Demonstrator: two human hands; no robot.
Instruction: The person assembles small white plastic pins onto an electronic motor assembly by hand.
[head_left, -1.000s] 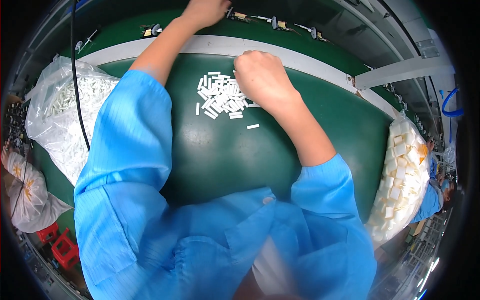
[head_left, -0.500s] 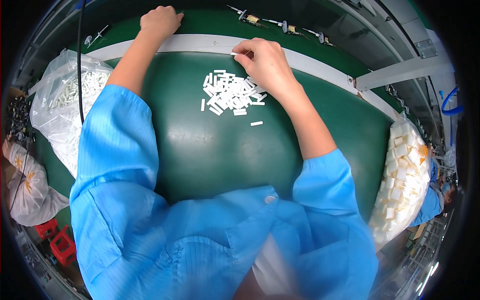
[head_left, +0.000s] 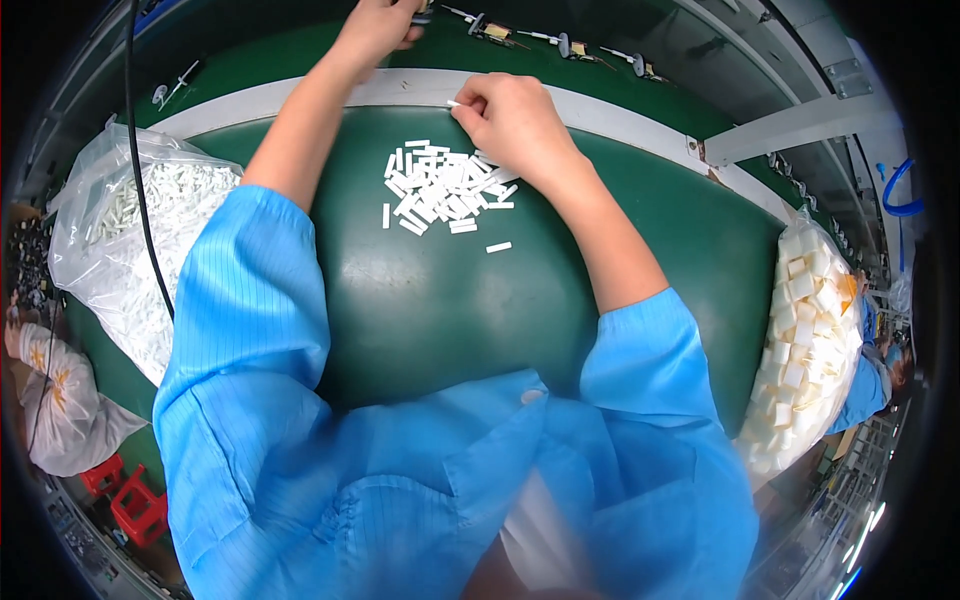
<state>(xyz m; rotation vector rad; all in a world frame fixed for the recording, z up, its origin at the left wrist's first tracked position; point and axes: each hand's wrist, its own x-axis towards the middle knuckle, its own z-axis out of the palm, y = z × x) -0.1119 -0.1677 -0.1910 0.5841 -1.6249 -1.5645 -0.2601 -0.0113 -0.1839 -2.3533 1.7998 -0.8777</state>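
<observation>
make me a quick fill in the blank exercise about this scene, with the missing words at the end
1. The right hand holds a small piece whose colour is ____.
2. The left hand meets the picture's ____ edge.
3. The pile of white pieces lies on a work surface coloured ____.
4. The bag of pale blocks is on the picture's ____ side.

Missing words: white; top; green; right.

Bright, fairly even light leaves a soft glare on the green tabletop. The white pieces look fairly crisp – the blue jacket blurs toward the bottom. Fisheye distortion bends the white rail; corners sink into black.
</observation>
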